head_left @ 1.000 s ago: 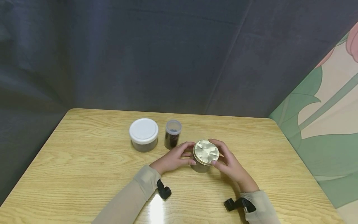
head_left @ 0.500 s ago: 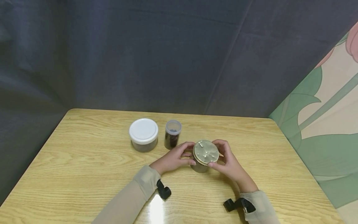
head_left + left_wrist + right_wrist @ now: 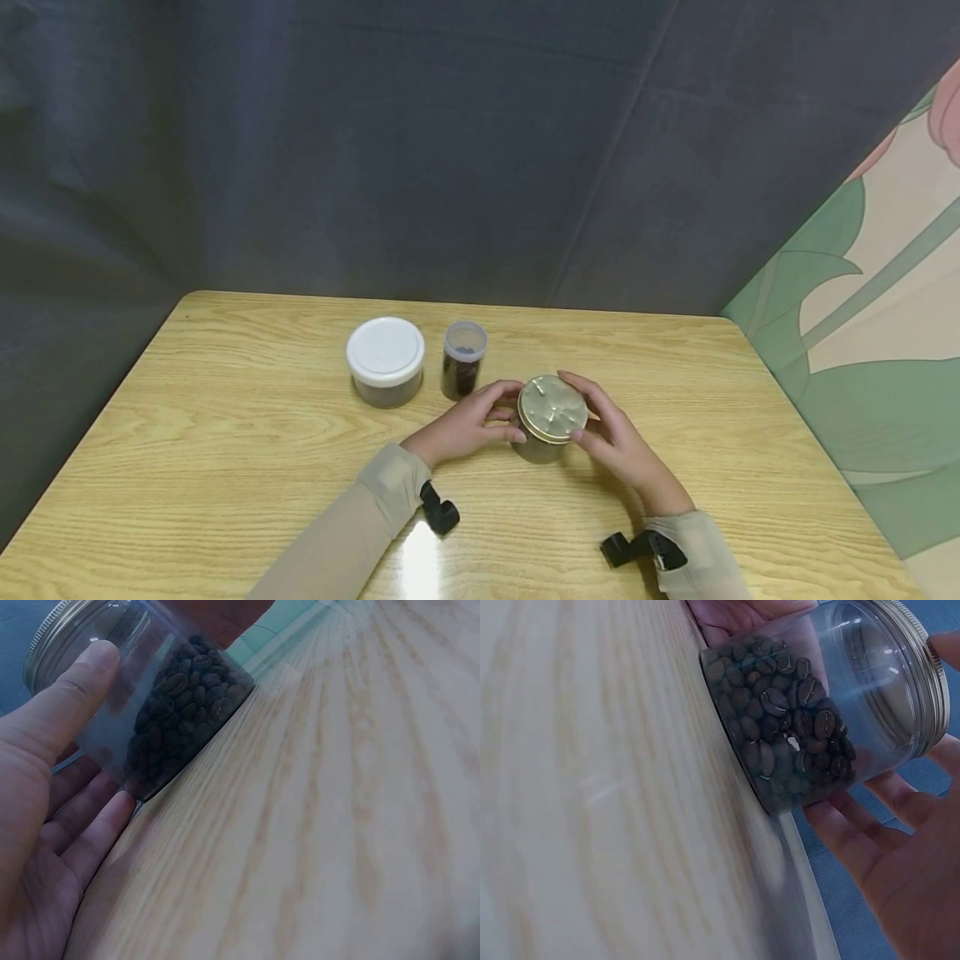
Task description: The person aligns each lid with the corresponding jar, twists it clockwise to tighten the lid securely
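Note:
A clear jar (image 3: pixel 538 451) stands upright on the table, part full of dark coffee beans (image 3: pixel 780 712). Its gold metal lid (image 3: pixel 553 407), creased on top, sits on the rim. My left hand (image 3: pixel 472 423) holds the jar from the left; in the left wrist view its thumb lies against the jar wall below the lid, with fingers behind and near the base. From the right, my right hand (image 3: pixel 618 442) grips the lid, thumb at the front edge and a finger at the back. In the right wrist view its lower fingers lie beside the jar.
A tub with a white lid (image 3: pixel 385 350) stands left of the jar. Between them is a narrow clear container (image 3: pixel 462 367) with dark contents. The wooden table (image 3: pixel 247 417) ends at a dark curtain (image 3: pixel 420 167).
The lid and the right hand turned clockwise, seen from above, up to half a second ago. Since then the right fingers have shifted back around the edge. The left hand holds still.

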`<state>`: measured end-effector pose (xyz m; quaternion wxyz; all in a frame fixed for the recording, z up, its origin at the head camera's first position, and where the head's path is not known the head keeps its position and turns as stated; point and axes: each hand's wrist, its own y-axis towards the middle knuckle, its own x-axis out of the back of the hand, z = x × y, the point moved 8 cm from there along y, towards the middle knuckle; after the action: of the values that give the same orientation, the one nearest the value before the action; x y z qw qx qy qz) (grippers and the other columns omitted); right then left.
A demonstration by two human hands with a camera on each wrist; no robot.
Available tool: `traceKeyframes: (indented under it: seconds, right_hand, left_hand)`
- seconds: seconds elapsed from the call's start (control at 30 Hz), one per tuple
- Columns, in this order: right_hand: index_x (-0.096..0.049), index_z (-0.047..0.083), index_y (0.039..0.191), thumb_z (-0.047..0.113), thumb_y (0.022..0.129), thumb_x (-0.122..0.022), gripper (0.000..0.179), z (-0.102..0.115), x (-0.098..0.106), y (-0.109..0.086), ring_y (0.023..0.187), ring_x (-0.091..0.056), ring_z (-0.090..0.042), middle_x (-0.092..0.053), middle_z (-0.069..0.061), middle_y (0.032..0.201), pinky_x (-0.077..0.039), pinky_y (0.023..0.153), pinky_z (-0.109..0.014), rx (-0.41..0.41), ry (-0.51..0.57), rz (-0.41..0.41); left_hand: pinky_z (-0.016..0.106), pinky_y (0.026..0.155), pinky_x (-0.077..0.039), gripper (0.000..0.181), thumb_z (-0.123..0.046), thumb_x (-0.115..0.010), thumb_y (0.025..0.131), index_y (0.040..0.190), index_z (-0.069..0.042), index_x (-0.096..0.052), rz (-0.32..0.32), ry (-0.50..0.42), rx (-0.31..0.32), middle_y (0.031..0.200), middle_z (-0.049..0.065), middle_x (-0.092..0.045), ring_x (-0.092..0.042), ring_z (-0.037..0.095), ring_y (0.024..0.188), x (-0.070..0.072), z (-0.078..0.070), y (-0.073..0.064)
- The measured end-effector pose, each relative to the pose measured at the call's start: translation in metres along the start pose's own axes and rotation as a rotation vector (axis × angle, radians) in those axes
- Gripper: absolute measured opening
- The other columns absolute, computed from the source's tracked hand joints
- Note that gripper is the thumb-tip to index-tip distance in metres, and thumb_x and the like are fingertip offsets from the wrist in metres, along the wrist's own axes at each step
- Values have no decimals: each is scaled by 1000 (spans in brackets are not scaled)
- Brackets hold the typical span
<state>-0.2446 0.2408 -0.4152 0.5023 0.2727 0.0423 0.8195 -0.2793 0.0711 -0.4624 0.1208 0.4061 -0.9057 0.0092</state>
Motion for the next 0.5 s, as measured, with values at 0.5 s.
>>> traceKeyframes:
  seconds: [0.5]
  right_hand:
    - [-34,3,144,-6,85,-75,72,-8,5,-2,123,-52,-10,-51,-16,134,-52,94,-33,-109,-68,-86]
  left_hand:
    - [22,107,-46,69,-19,-74,95,153,-8,-38,1,-9,1,151,9,-45,-50,23,136,0,0,0]
